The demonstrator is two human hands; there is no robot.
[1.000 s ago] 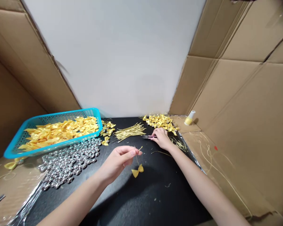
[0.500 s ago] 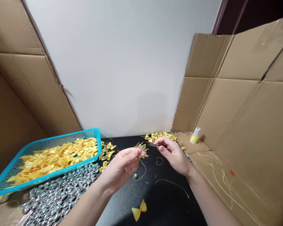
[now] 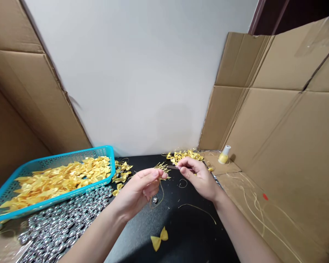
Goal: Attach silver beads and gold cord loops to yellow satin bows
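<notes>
My left hand (image 3: 146, 184) is closed in a pinch on a thin gold cord (image 3: 162, 191). The cord loops down below the fingers, and a silver bead (image 3: 155, 200) shows beside the loop; whether the two are joined I cannot tell. My right hand (image 3: 199, 177) is closed around a small tool (image 3: 174, 167) with a thin dark pointed tip and a purplish handle, mostly hidden by the fingers. The tip points left toward my left hand, apart from it. Behind the left fingertips lies a bundle of cut gold cords (image 3: 162, 167). Nearer me rests a yellow ribbon bow (image 3: 159, 239).
A blue basket (image 3: 113, 166) of yellow bows stands left, with many silver beads (image 3: 68, 219) in front. More bows (image 3: 185, 156) are piled at the back. A cone-shaped spool (image 3: 224, 155) stands right, near loose cord (image 3: 253, 210). Cardboard walls (image 3: 285, 128) flank the black table (image 3: 137, 233).
The whole view has shifted slightly, so everything sits a little further left and up. Both hands keep nearly the same pose, with cord and tool still in their fingers.
</notes>
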